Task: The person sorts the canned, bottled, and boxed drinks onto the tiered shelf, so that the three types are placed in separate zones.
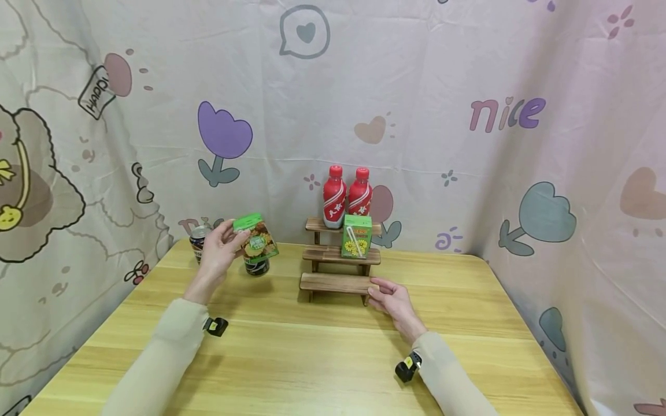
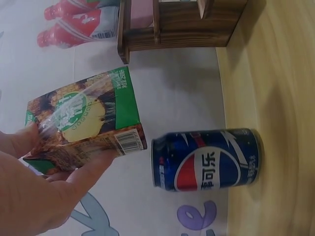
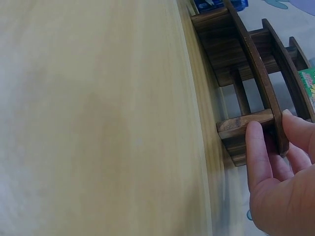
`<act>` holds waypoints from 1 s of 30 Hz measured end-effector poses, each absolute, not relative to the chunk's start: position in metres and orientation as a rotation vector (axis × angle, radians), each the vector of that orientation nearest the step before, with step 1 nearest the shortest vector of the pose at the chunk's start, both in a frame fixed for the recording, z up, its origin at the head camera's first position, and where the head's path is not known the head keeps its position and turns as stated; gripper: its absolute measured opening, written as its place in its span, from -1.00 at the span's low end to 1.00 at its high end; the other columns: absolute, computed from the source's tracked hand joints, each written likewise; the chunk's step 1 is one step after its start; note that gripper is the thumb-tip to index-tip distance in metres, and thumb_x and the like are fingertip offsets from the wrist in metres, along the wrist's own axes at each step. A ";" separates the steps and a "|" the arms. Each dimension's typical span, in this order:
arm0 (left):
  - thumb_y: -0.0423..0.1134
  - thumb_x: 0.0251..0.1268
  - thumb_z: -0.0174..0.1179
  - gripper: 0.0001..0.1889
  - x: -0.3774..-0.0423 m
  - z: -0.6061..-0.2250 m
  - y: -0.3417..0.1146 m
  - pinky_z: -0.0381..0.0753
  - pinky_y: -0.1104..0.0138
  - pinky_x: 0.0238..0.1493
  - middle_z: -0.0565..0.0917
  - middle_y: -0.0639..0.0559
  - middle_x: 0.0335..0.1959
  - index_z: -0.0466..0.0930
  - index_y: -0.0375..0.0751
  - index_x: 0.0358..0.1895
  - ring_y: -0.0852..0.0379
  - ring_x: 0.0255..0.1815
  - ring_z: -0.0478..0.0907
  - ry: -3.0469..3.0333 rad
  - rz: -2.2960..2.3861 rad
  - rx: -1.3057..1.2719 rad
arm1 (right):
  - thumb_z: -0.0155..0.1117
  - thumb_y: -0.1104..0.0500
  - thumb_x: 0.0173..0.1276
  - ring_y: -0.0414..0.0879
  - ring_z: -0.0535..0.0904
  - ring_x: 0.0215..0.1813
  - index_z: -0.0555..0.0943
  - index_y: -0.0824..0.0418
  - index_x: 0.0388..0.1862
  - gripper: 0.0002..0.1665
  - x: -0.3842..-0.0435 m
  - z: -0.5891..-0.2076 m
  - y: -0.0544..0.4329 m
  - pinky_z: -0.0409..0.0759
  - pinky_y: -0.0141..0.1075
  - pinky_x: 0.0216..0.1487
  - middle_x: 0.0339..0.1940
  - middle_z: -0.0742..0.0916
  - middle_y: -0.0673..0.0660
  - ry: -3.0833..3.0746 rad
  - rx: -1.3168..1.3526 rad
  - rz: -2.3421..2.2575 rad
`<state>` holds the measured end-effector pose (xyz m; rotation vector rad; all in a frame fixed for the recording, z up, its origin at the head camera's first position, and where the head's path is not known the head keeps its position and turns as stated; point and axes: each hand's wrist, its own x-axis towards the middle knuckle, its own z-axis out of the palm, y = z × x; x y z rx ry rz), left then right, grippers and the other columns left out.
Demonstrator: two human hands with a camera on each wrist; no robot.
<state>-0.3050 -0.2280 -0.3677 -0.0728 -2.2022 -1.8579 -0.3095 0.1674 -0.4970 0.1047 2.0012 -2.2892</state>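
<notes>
In the head view my left hand (image 1: pixel 221 248) holds up a green-and-brown drink carton (image 1: pixel 258 240), tilted, its fingers at the near side and top. The left wrist view shows a yellow fruit slice on the carton (image 2: pixel 78 115), with thumb and fingers on opposite sides. Below it, a dark blue Pepsi can (image 2: pixel 206 160) stands on the table. My right hand (image 1: pixel 394 303) grips the right end of the lowest step of a three-step wooden stand (image 1: pixel 333 282). In the right wrist view, thumb and fingers pinch the step's end (image 3: pixel 275 123).
Two red bottles (image 1: pixel 335 199) stand on the top step. A green drink carton with a straw (image 1: pixel 356 238) sits on the middle step's right side. Another dark can (image 1: pixel 199 238) is partly hidden behind my left hand. A patterned cloth (image 1: pixel 416 69) hangs behind the wooden table (image 1: pixel 322 358).
</notes>
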 end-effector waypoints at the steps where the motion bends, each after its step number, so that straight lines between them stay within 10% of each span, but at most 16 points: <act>1: -0.05 0.44 0.14 -0.33 -0.306 -0.368 -0.227 0.66 0.42 -0.07 0.55 0.18 0.07 0.16 -0.25 0.48 0.49 -0.10 0.55 -2.208 -1.854 -0.080 | 0.40 0.33 0.23 -0.06 0.74 -0.12 0.53 0.35 0.25 -0.42 -0.310 -0.497 0.168 0.66 -0.22 0.04 0.00 0.59 0.23 2.004 0.088 -2.294; 9: -0.07 0.46 0.11 -0.38 -0.311 -0.368 -0.214 0.67 0.39 -0.05 0.50 -0.21 0.27 0.19 -0.21 0.48 0.48 -0.09 0.55 -2.230 -1.846 -0.122 | 0.37 0.34 0.25 -0.09 0.73 -0.12 0.55 0.32 0.24 -0.46 -0.309 -0.495 0.166 0.66 -0.22 0.04 0.03 0.62 0.25 2.019 0.115 -2.263; 16: -0.06 0.48 0.08 -0.30 -0.315 -0.367 -0.204 0.46 -0.01 0.29 0.32 -0.20 0.47 0.02 -0.15 0.56 0.30 0.15 0.49 -2.221 -1.924 -0.125 | 0.34 0.37 0.27 -0.03 0.73 -0.08 0.54 0.32 0.25 -0.46 -0.309 -0.493 0.166 0.67 -0.21 0.04 0.04 0.66 0.24 2.029 0.125 -2.258; 30: -0.11 0.46 0.13 -0.44 -0.326 -0.372 -0.185 0.62 0.42 -0.16 0.48 -0.16 0.32 0.25 -0.18 0.42 0.37 -0.03 0.56 -2.151 -1.959 -0.188 | 0.38 0.31 0.27 -0.12 0.73 -0.12 0.52 0.35 0.27 -0.43 -0.309 -0.496 0.168 0.66 -0.23 0.05 0.12 0.54 0.31 2.019 0.060 -2.269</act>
